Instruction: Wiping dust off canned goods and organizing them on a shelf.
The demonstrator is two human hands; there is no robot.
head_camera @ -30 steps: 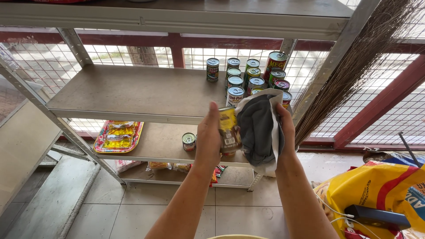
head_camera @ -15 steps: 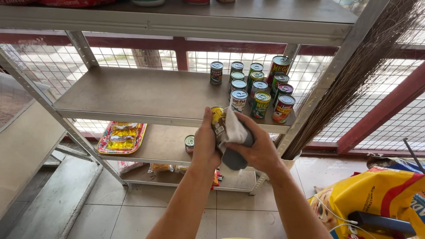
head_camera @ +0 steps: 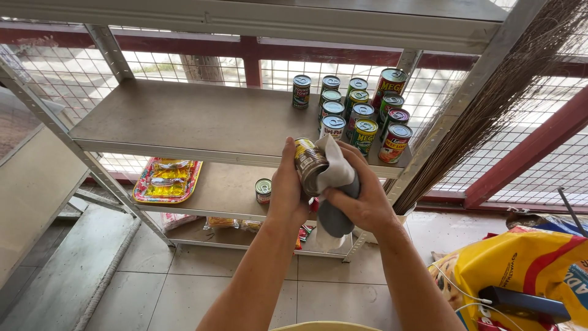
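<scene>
left hand clamped on a tilted tin can, fingers wrapped round it | right hand has closed in, now pressing the grey-white cloth over the can's side, wiping under way | held before the metal shelf | canned goods clustered behind, broom leaning right, yellow sack below

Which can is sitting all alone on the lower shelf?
The small can with the red label, standing upright beside the colourful tray. The other cans are bunched together on the shelf above.
</scene>
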